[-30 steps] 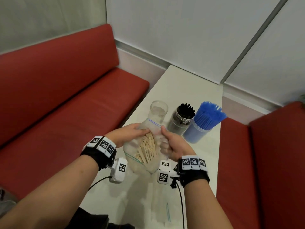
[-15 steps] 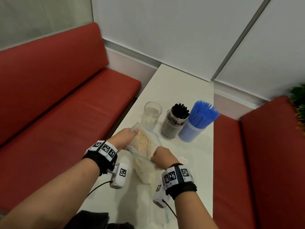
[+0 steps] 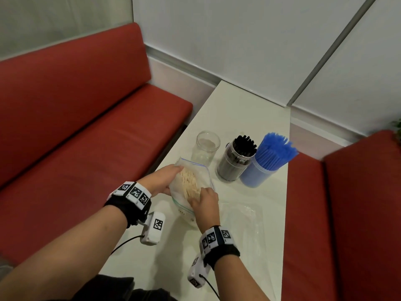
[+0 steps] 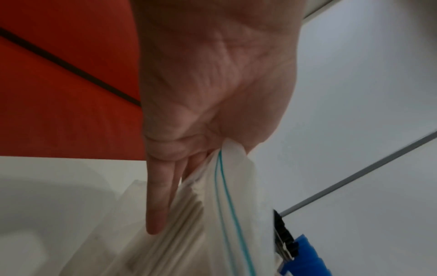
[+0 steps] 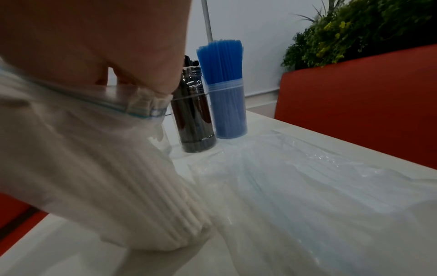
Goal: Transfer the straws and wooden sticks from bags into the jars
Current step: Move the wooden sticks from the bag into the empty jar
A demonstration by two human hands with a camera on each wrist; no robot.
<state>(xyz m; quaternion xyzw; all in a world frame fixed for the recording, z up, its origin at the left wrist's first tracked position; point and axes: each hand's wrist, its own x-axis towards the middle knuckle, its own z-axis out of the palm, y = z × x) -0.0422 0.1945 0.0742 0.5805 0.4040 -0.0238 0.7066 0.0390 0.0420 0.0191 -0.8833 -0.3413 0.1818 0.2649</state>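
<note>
Head view, looking down at a narrow white table (image 3: pixel 249 118) w/ red padded benches (image 3: pixel 86 127) on both sides. Nearest: two forearms w/ black wrist straps carrying black-and-white marker tags and small white cameras.

Between the hands, a clear zip-top plastic bag w/ a blue seal line (image 3: pixel 191 170) stands on the table, mouth open upward, holding a bundle of pale wooden sticks (image 3: pixel 189 181). Left hand (image 3: pixel 161 180) holds the bag's left edge; in the left wrist view the little finger (image 4: pixel 157 196) lies straight down along the bag, the bag rim looks pinched near the thumb base, other fingers hidden behind plastic. Right hand (image 3: pixel 205 204) reaches into the bag mouth, fingers down among the sticks; whether they've closed on any sticks, can't tell, fingertips hidden. Right wrist view is blurred: palm cut off at top, bag rim bunched under it.

Right of the bag, flat clear empty plastic bags (image 3: pixel 243 224) lie on the table, hard to make out vs the white top.

Further back, a row of 3 jars: empty clear glass jar (image 3: pixel 207 148) just behind the bag, then a clear jar of black straws (image 3: pixel 236 161), then a clear jar of blue straws (image 3: pixel 260 170), the last two touching or nearly so.

Far right, green leafy plant (image 5: pixel 354 28) behind the bench, mostly cut off in head view
</note>
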